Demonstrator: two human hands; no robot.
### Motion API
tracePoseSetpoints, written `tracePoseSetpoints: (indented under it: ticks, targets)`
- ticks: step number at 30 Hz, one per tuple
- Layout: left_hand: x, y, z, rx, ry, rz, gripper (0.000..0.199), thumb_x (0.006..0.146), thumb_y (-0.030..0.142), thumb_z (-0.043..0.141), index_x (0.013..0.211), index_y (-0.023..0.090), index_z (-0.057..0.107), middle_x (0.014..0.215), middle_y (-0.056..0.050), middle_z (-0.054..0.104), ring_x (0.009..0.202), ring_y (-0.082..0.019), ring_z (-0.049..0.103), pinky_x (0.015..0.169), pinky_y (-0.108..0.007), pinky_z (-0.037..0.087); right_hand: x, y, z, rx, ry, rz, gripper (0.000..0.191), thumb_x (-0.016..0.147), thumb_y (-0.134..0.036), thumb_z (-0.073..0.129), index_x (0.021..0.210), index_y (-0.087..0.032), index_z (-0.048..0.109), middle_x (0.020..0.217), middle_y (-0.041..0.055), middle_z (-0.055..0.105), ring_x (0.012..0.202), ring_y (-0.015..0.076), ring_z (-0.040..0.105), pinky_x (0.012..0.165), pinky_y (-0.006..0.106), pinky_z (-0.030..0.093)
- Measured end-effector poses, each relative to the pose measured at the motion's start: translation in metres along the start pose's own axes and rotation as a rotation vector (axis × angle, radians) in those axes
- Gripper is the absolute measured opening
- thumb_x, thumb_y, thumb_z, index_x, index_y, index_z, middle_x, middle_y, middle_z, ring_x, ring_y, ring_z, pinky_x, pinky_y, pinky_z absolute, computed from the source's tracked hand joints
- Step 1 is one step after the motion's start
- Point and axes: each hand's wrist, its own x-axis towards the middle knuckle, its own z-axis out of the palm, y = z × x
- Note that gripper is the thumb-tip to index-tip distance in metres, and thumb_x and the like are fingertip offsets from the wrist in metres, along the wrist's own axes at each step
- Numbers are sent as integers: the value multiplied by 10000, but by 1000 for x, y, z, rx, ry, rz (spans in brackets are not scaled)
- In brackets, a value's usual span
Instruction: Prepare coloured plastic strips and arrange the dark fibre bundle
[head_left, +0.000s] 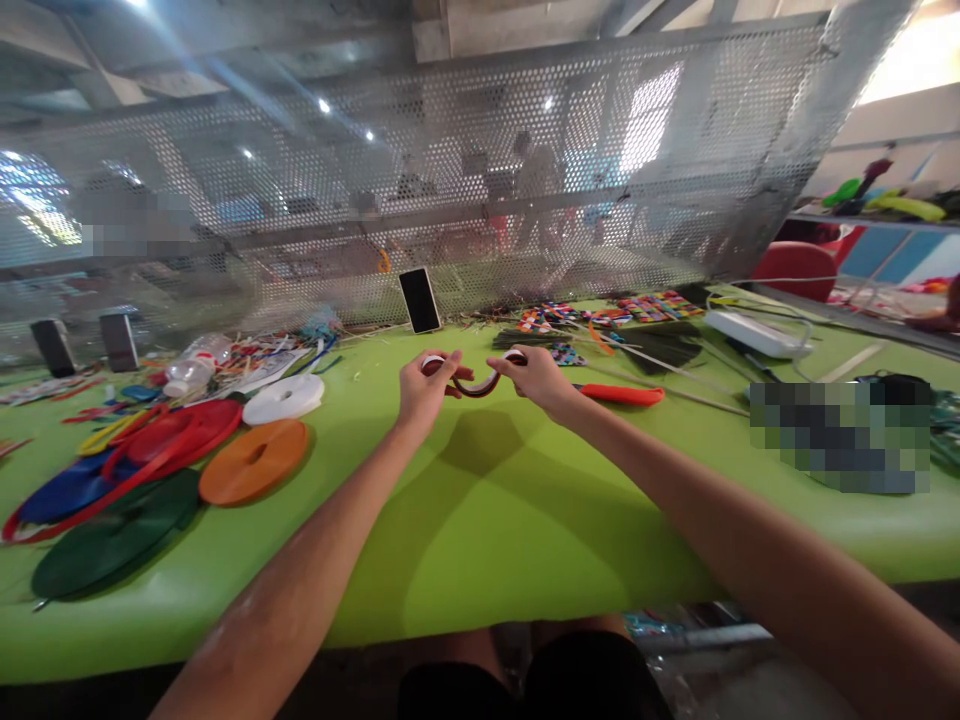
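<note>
A narrow curled strip, dark brown on one face and whitish on the other, sags in a curve between my two hands above the green tabletop. My left hand is closed on one end of it, where the strip loops round by the fingers. At the other end, my right hand pinches the strip between thumb and fingers, with another loop beside the fingertips. On the table near my right wrist lies a long orange-red object, its kind unclear.
Flat coils of strip lie at left: orange, white, green, red and blue. A plastic bottle lies behind them. A phone-like device leans upright by the mesh screen. Woven colourful pieces and a white power strip are at right.
</note>
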Motion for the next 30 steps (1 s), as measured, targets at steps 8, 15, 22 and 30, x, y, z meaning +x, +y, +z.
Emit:
tracePoseSetpoints:
  ticks: [8,15,22,30]
  targets:
    - [0,-8,-5,15,11,-35,464,673,520,786,872,130,634,847,-115,737,697,-186,703,460,-217,519,-2,-12,-8,215,-56,-4,458,590,-458,788,649,-226,396,556,-82,337,453,63,310,423,241,266]
    - [15,-6,-26,301,-126,69,369,753,516,724,728,161,625,532,-20,629,348,-77,461,335,-190,285,12,-8,-27,-151,176,-57,213,595,-168,643,579,-206,434,541,-53,377,501,87,324,493,260,272]
    - [23,5,-42,623,-281,246,399,575,265,856,924,226,665,567,45,605,500,-131,518,504,-202,348,26,-6,-58,-770,329,-51,158,777,-193,546,747,-148,694,631,59,597,607,178,507,568,284,322]
    - [17,10,-34,670,-347,320,248,631,116,736,846,236,707,747,-15,676,666,-176,586,642,-241,396,13,-17,-50,-1088,227,-114,215,806,-155,500,828,-190,711,742,86,679,692,212,565,576,278,288]
